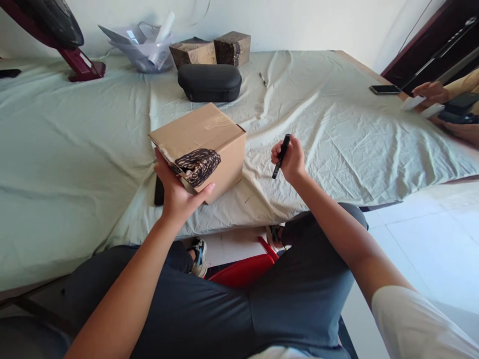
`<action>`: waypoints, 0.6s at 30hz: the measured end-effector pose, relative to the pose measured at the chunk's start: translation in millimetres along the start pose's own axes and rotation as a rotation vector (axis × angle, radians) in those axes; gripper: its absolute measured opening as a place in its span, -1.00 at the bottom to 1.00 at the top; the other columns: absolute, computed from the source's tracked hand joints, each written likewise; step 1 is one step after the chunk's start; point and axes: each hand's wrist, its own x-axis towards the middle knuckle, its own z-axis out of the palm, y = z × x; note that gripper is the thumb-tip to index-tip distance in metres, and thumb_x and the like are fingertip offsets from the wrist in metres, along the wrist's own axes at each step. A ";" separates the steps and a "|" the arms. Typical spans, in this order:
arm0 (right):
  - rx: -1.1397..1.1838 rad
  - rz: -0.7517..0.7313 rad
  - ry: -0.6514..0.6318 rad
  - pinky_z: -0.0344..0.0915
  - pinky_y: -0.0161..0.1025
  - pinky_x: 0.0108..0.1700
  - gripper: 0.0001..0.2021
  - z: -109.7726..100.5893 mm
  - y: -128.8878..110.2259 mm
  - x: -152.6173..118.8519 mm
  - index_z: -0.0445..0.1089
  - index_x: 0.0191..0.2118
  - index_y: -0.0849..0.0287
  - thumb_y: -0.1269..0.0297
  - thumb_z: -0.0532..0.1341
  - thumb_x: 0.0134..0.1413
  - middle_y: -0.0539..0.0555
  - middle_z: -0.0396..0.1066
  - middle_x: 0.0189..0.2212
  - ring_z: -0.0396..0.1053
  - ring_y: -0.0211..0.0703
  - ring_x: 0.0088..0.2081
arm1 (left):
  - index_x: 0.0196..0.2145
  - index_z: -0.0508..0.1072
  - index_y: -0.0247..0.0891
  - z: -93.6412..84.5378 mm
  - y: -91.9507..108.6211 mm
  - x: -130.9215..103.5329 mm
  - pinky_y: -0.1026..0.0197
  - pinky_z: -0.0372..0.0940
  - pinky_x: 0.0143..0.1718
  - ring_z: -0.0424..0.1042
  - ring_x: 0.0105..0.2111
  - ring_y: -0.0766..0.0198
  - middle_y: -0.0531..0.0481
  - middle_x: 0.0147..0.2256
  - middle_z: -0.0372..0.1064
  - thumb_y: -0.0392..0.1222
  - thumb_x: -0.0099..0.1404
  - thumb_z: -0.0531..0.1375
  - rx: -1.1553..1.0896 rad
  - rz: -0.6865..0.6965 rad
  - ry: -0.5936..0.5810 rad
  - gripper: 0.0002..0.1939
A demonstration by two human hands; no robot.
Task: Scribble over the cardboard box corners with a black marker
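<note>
A brown cardboard box [224, 164] rests tilted near the front edge of the cloth-covered table. Black scribble covers its near left corner, where the cardboard looks torn. My left hand [177, 192] grips that corner, thumb along the front face and fingers round the left side. To the right of the box and apart from it, my right hand [294, 157] is closed round a black marker [281, 155], held slantwise above the cloth. A dark flat object [159, 192] lies partly hidden behind my left hand.
Behind the box sit a black zip case [209, 82], two scribbled cardboard boxes [232, 47] and a clear plastic basket [149, 55]. A pen [263, 79] and a phone [385, 89] lie on the pale cloth [329, 124]. Another person's hands [430, 93] hold white pieces at the right.
</note>
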 end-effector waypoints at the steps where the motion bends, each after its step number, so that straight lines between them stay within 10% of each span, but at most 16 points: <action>1: -0.015 0.018 -0.006 0.05 -0.22 -0.50 -0.25 -0.4 -1.3 0.3 0.09 -0.54 0.00 -0.66 0.14 0.09 -0.10 0.07 -0.57 0.02 -0.29 -0.57 | 0.66 -0.19 -0.22 0.3 -1.3 -0.2 -0.47 -0.04 0.65 0.15 0.52 -0.46 -0.47 0.43 0.08 0.24 -0.01 0.59 -0.003 0.007 0.002 0.55; 10: -0.196 -0.031 -0.097 -0.14 -0.25 -0.50 -0.46 -9.9 2.2 -8.8 0.16 -0.53 0.00 -0.30 0.12 0.30 -0.14 -0.05 -0.62 -0.13 -0.29 -0.62 | 0.66 -0.18 -0.18 3.8 -6.0 -2.4 -0.51 0.11 0.60 0.23 0.46 -0.45 -0.44 0.39 0.14 0.22 0.00 0.59 0.017 0.017 0.019 0.52; 18: -1.294 -0.142 -0.221 0.40 0.04 0.09 -0.73 -1.3 24.9 -11.7 0.53 -0.06 0.11 0.12 0.13 0.44 0.33 0.55 0.05 0.43 0.19 0.06 | 0.65 -0.19 -0.09 -1.5 0.7 2.7 -0.51 0.34 0.47 0.28 0.49 -0.42 -0.51 0.50 0.06 0.33 0.06 0.57 -0.083 -0.020 -0.007 0.50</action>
